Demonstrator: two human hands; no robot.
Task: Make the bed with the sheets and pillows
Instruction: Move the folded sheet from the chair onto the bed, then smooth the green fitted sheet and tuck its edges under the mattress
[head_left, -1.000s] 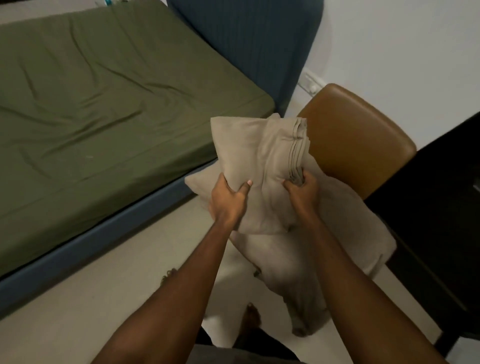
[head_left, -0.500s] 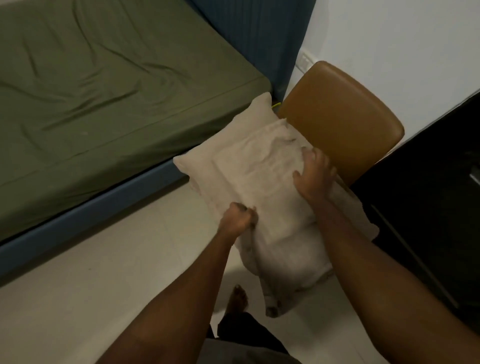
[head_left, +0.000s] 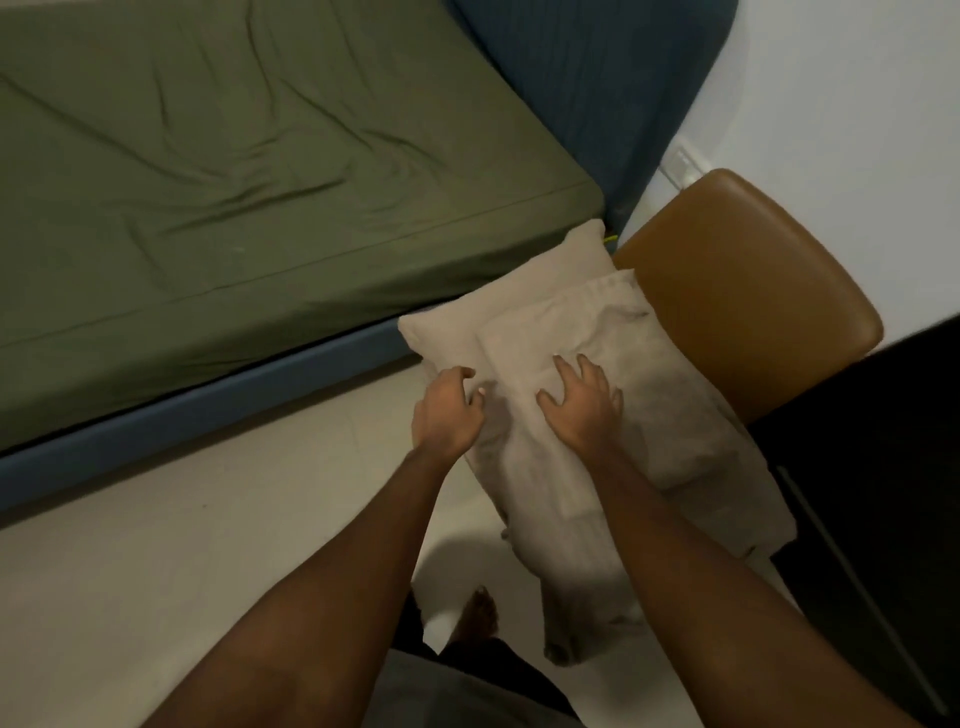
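Note:
A beige pillow (head_left: 441, 332) lies on the seat of a brown chair (head_left: 753, 291), with a folded beige sheet (head_left: 587, 317) on top of it and more beige cloth hanging off the seat's front. My right hand (head_left: 584, 402) rests flat on the folded sheet, fingers spread. At the pillow's left edge, my left hand (head_left: 447, 410) has loosely curled fingers, thumb and forefinger apart, and touches the cloth without gripping it. The bed (head_left: 249, 182) at the left wears a wrinkled olive green fitted sheet.
A blue bed frame (head_left: 208, 405) runs along the pale floor (head_left: 156, 545). A blue headboard (head_left: 597, 78) stands against the white wall, with a wall socket (head_left: 685, 166) beside it. Dark furniture (head_left: 883, 467) fills the right side. My bare foot (head_left: 480, 613) is below the chair.
The folded sheet was held up in both hands, then laid down on the pillow. My left hand has loosened its fist on the cloth. My right hand has slid back and flattened.

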